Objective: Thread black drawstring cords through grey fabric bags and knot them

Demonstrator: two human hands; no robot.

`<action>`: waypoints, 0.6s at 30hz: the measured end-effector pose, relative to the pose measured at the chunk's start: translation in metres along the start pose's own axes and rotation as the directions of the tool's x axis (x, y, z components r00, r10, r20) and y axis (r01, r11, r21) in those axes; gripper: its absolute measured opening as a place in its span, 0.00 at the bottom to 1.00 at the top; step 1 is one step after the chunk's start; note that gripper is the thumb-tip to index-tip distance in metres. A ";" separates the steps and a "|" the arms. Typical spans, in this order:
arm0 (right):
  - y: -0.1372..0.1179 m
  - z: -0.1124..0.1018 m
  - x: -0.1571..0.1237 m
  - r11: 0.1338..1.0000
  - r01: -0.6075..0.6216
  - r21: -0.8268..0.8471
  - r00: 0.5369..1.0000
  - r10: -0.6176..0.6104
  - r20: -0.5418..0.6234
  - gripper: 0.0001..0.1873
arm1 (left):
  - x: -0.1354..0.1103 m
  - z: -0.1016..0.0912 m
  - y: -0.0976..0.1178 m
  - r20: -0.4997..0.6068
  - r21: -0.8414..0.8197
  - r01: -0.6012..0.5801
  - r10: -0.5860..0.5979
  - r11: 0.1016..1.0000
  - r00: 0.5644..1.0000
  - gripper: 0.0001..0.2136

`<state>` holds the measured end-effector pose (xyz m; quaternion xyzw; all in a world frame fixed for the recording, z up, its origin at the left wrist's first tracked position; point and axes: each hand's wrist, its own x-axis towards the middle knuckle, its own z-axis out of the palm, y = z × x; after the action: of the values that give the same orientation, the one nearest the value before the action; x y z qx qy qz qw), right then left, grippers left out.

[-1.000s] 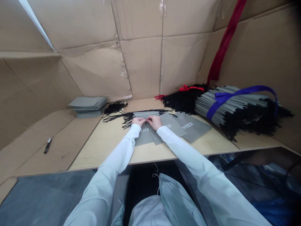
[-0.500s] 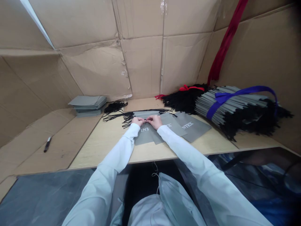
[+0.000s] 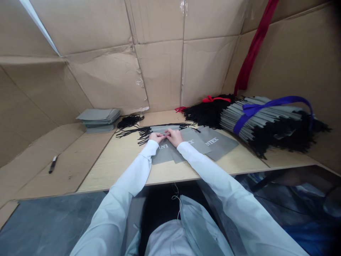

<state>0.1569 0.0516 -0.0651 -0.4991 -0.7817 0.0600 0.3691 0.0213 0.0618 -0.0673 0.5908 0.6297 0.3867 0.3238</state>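
Both hands meet over a spread of flat grey pouches [image 3: 216,145] with white lettering and black drawstring cords [image 3: 144,133]. My left hand [image 3: 157,137] is closed in a pinch at the cord end of one pouch. Beside it, almost touching, my right hand [image 3: 174,137] has thumb and finger pinched at the same spot. A small dark bit of cord shows between the fingertips, too small to make out well. Another grey pouch [image 3: 170,128] lies just beyond the hands, with loose cords fanning out to its left.
A grey pouch stack [image 3: 98,119] stands back left, beside a heap of black cords [image 3: 130,121]. A marker [image 3: 53,164] lies on the cardboard at left. At right sit a pouch bundle [image 3: 239,115] tied with blue ribbon and black cords [image 3: 205,112] tied in red. Cardboard walls [image 3: 160,74] enclose the table.
My right hand's fingers have shifted slightly at the cord, its index finger rising a little. My left hand stays in place. The view has moved very slightly.
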 end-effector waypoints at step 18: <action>0.000 -0.018 0.006 0.970 0.108 0.219 0.994 -0.107 -0.019 0.07 | 0.001 -0.005 0.004 0.056 -0.183 -0.161 0.174 0.970 0.983 0.09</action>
<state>0.1672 0.0520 -0.0489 -0.4124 -0.7949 0.1241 0.4275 0.0189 0.0622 -0.0616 0.6239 0.5285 0.4461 0.3639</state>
